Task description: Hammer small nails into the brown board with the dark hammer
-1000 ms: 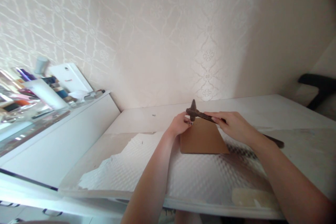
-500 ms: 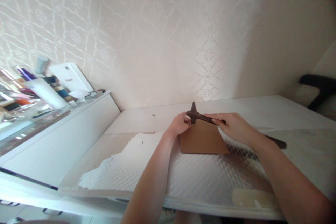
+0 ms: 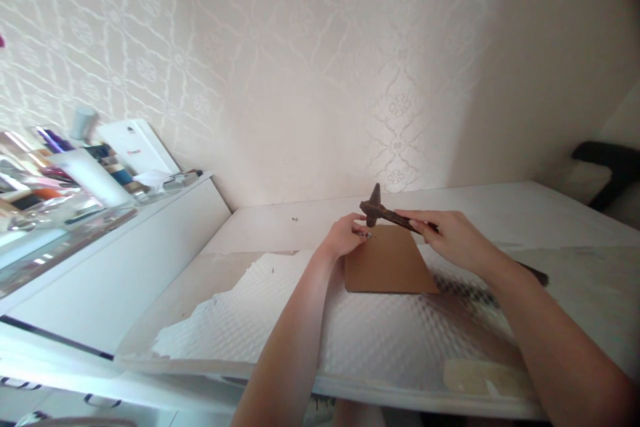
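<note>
My right hand (image 3: 445,230) is wrapped round the handle of a small dark hammer (image 3: 373,207), whose head hangs just above the board's far left corner. Underneath lies a flat brown board (image 3: 387,267), on a white quilted sheet (image 3: 285,300). At the board's far left edge, my left hand (image 3: 346,235) has its fingers closed in a pinch. A small shiny bit shows at those fingertips, too small to name. A tiny dark mark is on the board beside them.
A dark bar-shaped object (image 3: 534,273) lies on the table behind my right forearm. To the left, a white cabinet (image 3: 100,267) carries a white box (image 3: 137,150) and several pens and small containers. A black chair part (image 3: 607,170) stands at the far right.
The hammer has lifted off from the left fingertips and moved slightly right, held in my right hand. My left hand stays at the board's edge.
</note>
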A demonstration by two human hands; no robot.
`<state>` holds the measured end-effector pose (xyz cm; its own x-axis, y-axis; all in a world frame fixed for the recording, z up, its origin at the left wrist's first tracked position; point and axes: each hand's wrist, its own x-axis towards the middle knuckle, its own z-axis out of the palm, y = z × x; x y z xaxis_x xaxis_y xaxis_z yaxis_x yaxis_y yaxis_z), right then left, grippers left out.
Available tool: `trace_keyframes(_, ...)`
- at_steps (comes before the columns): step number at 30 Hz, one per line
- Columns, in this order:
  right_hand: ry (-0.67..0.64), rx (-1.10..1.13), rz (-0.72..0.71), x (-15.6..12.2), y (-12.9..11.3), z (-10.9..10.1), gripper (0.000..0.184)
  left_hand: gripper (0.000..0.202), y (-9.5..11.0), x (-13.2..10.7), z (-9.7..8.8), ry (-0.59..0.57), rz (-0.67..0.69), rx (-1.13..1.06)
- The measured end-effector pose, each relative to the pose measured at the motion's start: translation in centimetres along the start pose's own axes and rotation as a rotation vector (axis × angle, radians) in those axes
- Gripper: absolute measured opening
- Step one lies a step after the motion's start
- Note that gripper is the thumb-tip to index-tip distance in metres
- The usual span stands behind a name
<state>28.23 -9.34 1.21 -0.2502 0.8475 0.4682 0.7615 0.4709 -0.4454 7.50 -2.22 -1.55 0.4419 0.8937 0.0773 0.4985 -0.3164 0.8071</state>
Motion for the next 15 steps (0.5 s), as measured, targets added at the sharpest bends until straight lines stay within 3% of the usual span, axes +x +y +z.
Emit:
trace_keyframes(5, -0.064, 0.01, 0.005, -0.04, -0.44, -0.06, 0.036, 0.04, -0.23, 0.06, -0.02, -0.005, 0.024, 0.044)
trace_keyframes(10, 0.004, 0.05, 0.026, 0.02, -0.37, -0.02, 0.035, 0.046, -0.15, 0.06, 0.07, 0.001, 0.0, 0.006)
trace_keyframes(15, -0.027, 0.032, 0.037, -0.07, -0.46, -0.09, 0.035, 0.045, 0.11, -0.03, 0.02, -0.008, 0.002, 0.025)
